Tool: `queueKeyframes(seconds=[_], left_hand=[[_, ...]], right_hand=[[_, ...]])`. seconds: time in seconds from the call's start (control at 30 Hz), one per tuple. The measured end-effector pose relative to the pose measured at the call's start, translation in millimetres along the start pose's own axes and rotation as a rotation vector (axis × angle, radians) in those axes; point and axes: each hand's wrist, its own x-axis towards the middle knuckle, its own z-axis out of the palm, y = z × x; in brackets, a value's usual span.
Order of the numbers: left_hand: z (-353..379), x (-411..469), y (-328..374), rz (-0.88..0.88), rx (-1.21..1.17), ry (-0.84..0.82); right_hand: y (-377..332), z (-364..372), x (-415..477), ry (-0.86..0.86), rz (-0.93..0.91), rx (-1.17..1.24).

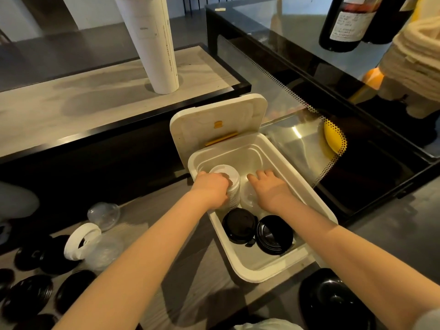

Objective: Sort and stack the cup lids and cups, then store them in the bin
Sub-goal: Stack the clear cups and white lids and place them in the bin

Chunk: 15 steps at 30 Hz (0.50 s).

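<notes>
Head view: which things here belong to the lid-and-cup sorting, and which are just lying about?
Job:
bin
white lid stack gripped by left hand
right hand over clear lids
black lid stacks inside
loose black lids, dome lid, white lids outside
cup stack

Lying about:
dark bottles
yellow object in glass case

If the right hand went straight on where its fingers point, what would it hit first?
Probably the far inner wall of the white plastic bin; nothing shows ahead of the right hand before it.

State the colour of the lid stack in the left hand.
White lid stack, clearest in head view.
</notes>
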Motion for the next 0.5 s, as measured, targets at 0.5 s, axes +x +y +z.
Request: queueKeyframes(seconds=[0.5], left_hand=[[-4, -2, 3, -0.011, -0.014, 0.013]], right_hand=[[1, -10, -5, -0.065, -0.015, 0.04]])
